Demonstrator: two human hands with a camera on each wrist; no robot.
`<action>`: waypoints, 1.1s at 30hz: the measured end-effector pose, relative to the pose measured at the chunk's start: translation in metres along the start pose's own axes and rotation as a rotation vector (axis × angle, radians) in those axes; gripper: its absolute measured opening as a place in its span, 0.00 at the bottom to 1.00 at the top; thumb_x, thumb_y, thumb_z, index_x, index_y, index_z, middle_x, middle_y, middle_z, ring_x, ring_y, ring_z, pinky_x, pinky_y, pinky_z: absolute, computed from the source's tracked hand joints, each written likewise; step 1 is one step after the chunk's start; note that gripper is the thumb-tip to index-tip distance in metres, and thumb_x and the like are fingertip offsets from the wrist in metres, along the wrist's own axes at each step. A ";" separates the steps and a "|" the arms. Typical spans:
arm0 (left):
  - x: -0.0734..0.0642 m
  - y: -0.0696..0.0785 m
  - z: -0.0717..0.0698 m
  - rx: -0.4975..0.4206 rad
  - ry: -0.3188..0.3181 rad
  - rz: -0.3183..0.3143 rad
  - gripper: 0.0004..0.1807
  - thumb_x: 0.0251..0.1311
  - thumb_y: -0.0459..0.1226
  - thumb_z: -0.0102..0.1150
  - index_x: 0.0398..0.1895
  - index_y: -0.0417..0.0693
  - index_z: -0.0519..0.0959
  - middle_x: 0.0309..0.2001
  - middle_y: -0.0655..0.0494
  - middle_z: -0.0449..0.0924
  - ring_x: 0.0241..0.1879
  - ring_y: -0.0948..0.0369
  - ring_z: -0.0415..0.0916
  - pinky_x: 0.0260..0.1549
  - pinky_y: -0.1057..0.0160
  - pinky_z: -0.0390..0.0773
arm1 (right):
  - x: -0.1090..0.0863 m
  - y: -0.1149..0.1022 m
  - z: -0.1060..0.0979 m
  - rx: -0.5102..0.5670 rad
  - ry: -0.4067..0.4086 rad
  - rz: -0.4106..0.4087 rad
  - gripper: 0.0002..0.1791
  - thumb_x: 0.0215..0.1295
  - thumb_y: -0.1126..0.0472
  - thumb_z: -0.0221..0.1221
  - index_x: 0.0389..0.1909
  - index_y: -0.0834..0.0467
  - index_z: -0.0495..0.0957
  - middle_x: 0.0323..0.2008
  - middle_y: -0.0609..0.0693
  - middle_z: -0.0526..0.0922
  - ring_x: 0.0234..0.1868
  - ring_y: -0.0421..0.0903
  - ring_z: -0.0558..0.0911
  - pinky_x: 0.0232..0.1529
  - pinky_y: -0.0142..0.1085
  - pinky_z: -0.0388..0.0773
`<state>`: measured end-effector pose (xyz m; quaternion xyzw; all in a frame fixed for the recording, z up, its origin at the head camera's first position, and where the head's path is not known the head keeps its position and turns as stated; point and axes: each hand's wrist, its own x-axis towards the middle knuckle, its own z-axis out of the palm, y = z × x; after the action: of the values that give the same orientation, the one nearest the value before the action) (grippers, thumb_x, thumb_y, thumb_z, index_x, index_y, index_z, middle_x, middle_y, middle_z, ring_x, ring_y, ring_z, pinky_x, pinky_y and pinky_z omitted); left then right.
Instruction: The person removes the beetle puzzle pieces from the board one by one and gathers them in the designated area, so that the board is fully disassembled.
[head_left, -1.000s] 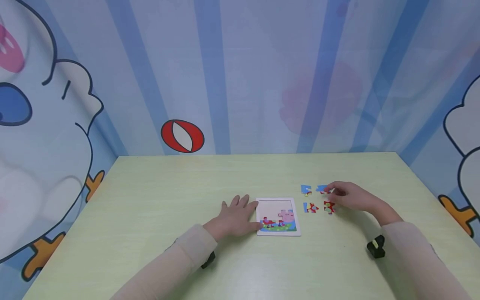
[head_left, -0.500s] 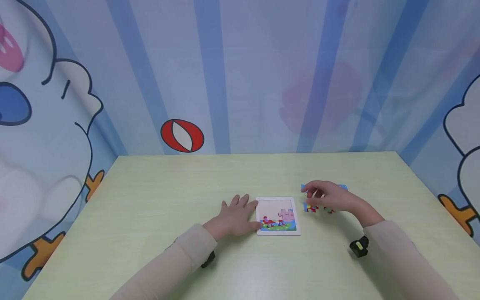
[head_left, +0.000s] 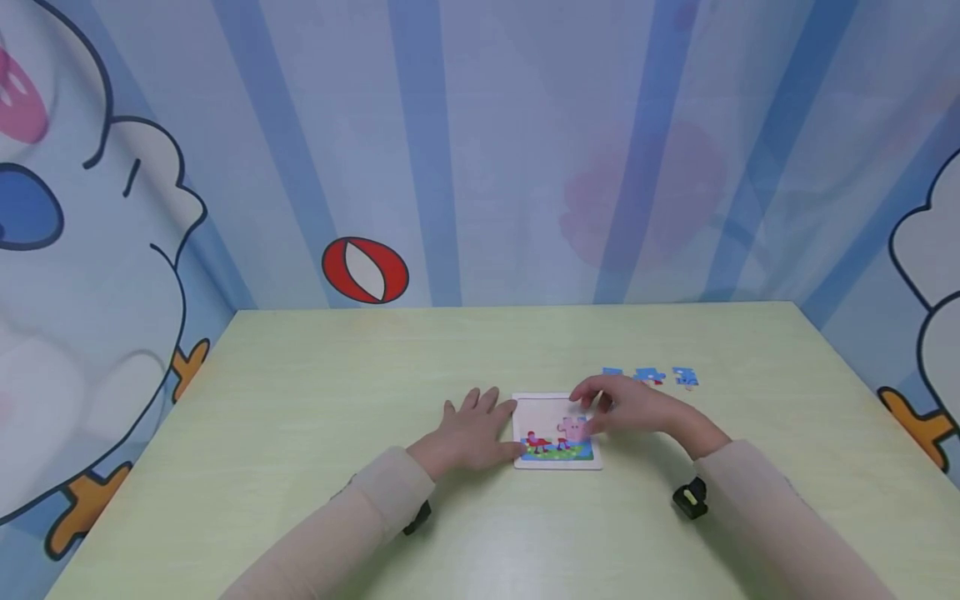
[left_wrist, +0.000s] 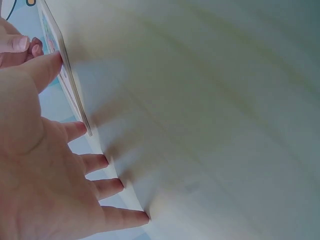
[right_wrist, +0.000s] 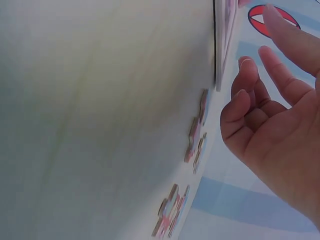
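Note:
A small white-rimmed jigsaw puzzle tray [head_left: 536, 410] lies on the table, partly filled with a pink pig's head and a grassy strip along its bottom. My left hand [head_left: 468, 433] is spread beside it, its thumb and index fingertip touching the left edge; the left wrist view shows these fingers [left_wrist: 47, 70] straight. Above the tray's right side hovers my right hand [head_left: 637, 407]. Seen from the right wrist, its thumb and index finger stand apart with nothing visible between them, while the other fingers [right_wrist: 237, 107] curl loosely. Blue puzzle pieces [head_left: 685, 377] lie behind the right hand.
From the right wrist, several loose puzzle pieces [right_wrist: 167, 212] lie flat near the tray's edge [right_wrist: 218, 45]; the right hand hides some of them in the head view. A pale wooden table [head_left: 337, 375] meets a blue striped backdrop [head_left: 510, 167] at its far edge.
My right hand has moved left, from over the loose pieces to above the tray's right side. More of the blue pieces show behind it. The left hand and tray stay put.

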<state>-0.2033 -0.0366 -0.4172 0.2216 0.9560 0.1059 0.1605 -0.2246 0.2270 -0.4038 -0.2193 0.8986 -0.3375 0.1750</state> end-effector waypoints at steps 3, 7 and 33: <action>0.000 0.000 -0.001 0.002 -0.001 -0.001 0.40 0.64 0.60 0.50 0.75 0.55 0.56 0.76 0.47 0.47 0.75 0.44 0.41 0.65 0.31 0.46 | 0.003 -0.001 0.004 -0.005 -0.007 0.005 0.21 0.57 0.62 0.68 0.51 0.60 0.77 0.40 0.50 0.76 0.39 0.47 0.73 0.42 0.38 0.74; 0.000 0.000 -0.001 0.005 -0.002 -0.001 0.40 0.64 0.60 0.50 0.75 0.54 0.56 0.76 0.47 0.47 0.75 0.43 0.41 0.65 0.31 0.46 | 0.006 -0.003 0.008 -0.013 -0.009 0.038 0.20 0.56 0.63 0.68 0.50 0.59 0.77 0.40 0.51 0.76 0.39 0.47 0.73 0.41 0.37 0.74; 0.000 0.001 -0.001 0.010 -0.009 -0.005 0.40 0.64 0.60 0.50 0.75 0.54 0.56 0.76 0.47 0.47 0.74 0.43 0.42 0.65 0.32 0.47 | 0.010 -0.014 0.015 -0.110 -0.028 0.097 0.18 0.54 0.65 0.69 0.47 0.59 0.80 0.39 0.48 0.76 0.41 0.47 0.72 0.44 0.39 0.74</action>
<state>-0.2032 -0.0356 -0.4157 0.2204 0.9564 0.0996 0.1638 -0.2218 0.2047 -0.4066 -0.1896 0.9228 -0.2756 0.1914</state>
